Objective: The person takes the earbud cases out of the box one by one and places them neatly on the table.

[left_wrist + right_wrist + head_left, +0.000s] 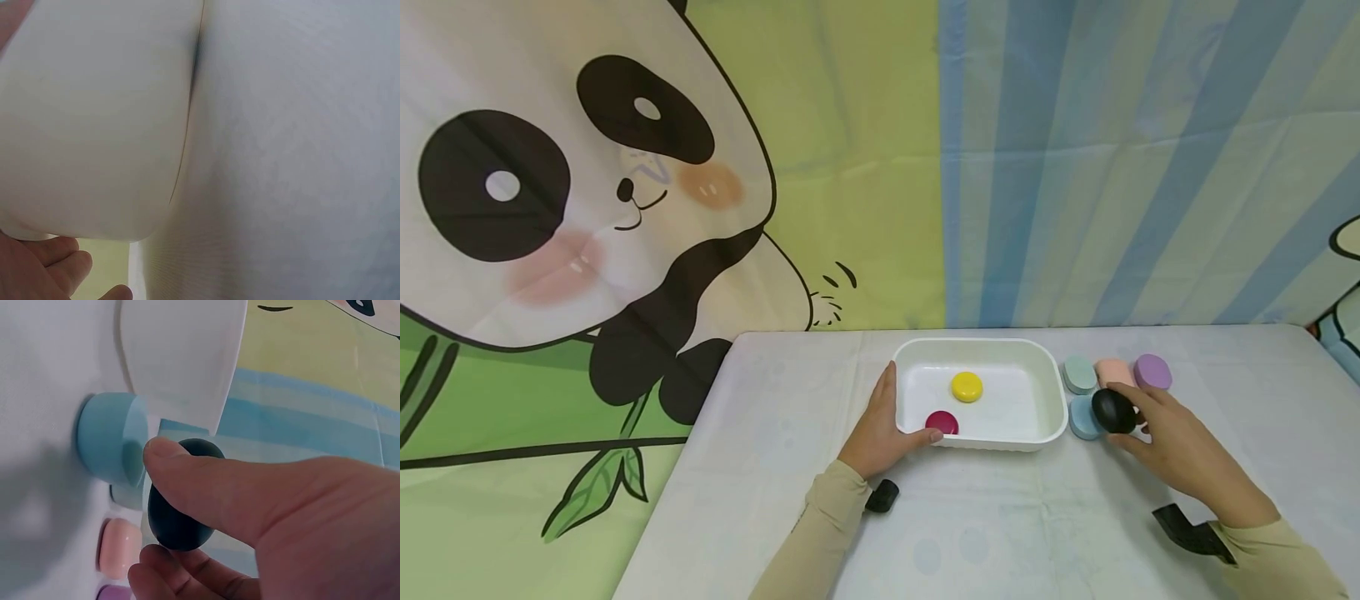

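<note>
Half hidden behind the black disc (1113,411): light blue disc (1082,417) near the table's (1000,533) far edge. Cropped at bottom edge in right wrist view: purple disc (115,592).

A white worktop (985,533) carries a white tray (1051,392) holding a yellow disc (967,387) and a red disc (942,422). The left hand (880,429) rests against the tray's left rim. Right of the tray, the right hand (1176,446) pinches a black disc (1113,411), just beside blue (1081,418), green (1079,374), pink (1111,371) and purple (1152,372) discs.
</note>
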The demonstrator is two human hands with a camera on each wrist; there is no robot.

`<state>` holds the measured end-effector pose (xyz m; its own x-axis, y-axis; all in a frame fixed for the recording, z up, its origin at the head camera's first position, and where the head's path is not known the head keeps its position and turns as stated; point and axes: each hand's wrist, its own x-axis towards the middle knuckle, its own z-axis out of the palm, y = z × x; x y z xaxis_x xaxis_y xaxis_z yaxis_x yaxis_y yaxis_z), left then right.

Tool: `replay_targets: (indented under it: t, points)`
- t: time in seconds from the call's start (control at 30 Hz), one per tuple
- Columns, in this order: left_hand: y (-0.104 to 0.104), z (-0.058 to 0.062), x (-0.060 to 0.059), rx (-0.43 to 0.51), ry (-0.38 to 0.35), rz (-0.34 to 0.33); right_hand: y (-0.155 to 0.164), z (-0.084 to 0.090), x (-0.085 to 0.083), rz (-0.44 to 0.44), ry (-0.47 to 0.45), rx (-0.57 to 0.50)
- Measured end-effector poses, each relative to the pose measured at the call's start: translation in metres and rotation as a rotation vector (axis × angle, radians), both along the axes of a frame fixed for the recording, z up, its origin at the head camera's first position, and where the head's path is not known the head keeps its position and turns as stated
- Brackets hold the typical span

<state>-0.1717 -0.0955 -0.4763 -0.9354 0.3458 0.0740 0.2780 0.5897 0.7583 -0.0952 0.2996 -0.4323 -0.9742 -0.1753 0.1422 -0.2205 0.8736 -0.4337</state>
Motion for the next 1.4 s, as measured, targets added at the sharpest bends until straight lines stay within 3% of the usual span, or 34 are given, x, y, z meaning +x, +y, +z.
replay_targets:
  t: [0.43, 0.87, 1.03, 1.4]
  points:
    - [0.000, -0.002, -0.001, -0.004, -0.007, 0.001, 0.014, -0.013, -0.005, -0.036, -0.114, 0.022]
    - [0.000, -0.001, -0.001, 0.010, 0.005, -0.006, 0.020, -0.029, -0.009, -0.053, -0.139, 0.064]
    - [0.000, -0.001, 0.000, -0.001, -0.012, -0.001, 0.020, -0.024, -0.010, -0.064, -0.150, 0.068]
    - [-0.001, 0.000, -0.001, 0.014, 0.001, -0.011, -0.003, 0.003, -0.005, -0.051, -0.023, 0.058]
